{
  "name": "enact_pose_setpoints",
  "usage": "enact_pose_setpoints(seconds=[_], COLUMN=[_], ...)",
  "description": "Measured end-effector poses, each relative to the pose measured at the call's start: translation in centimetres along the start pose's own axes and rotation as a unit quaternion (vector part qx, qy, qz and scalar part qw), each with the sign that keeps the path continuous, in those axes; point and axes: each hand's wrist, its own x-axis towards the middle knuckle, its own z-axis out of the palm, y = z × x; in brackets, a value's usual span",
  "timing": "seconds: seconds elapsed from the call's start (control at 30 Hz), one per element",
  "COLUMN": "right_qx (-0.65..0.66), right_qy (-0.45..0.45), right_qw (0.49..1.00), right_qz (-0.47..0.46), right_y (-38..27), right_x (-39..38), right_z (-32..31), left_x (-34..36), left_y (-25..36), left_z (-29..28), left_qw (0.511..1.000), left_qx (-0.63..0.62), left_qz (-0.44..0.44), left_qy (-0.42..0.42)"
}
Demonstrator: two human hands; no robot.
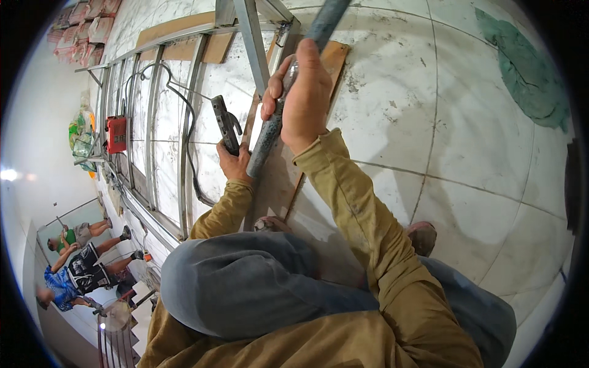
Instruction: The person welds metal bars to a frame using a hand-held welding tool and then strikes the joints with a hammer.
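Note:
A grey round metal pipe [264, 142] runs slantwise up from beside my left wrist to the top edge. My right hand [305, 92] is closed around it, thumb laid along its upper side. My left hand [235, 162] grips a dark welding electrode holder [224, 126] just left of the pipe. A thin rod [187, 89] sticks out of the holder toward the left. Beyond both hands lies a ladder-like metal frame [188, 135] of square tubes, and one of its tubes [251, 49] rises close to my right fingers. The pipe's top end is out of view.
Black cable [192, 165] loops over the frame. At left sit a red box-like machine [115, 135] and plastic bags [81, 138]; stacked sacks [83, 30] stand far left. A brown board [334, 61] lies under the pipe, green cloth [527, 73] at right. Two people [86, 264] are lower left.

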Motion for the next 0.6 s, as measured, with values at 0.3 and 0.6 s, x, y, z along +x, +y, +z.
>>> enact_pose_setpoints(seconds=[0.3,0.6], right_qx=[-0.052,0.000], right_qy=[-0.032,-0.017], right_qw=[0.996,1.000], right_qz=[0.058,-0.014], right_y=[0.6,-1.7], right_x=[1.6,1.4], right_z=[-1.4,-0.9], left_x=[-0.2,0.7], left_y=[1.3,-5.5], left_z=[0.3,-0.2], left_qw=[0.999,0.996], left_qx=[0.046,-0.058], left_qz=[-0.022,-0.063], left_qy=[-0.008,-0.004])
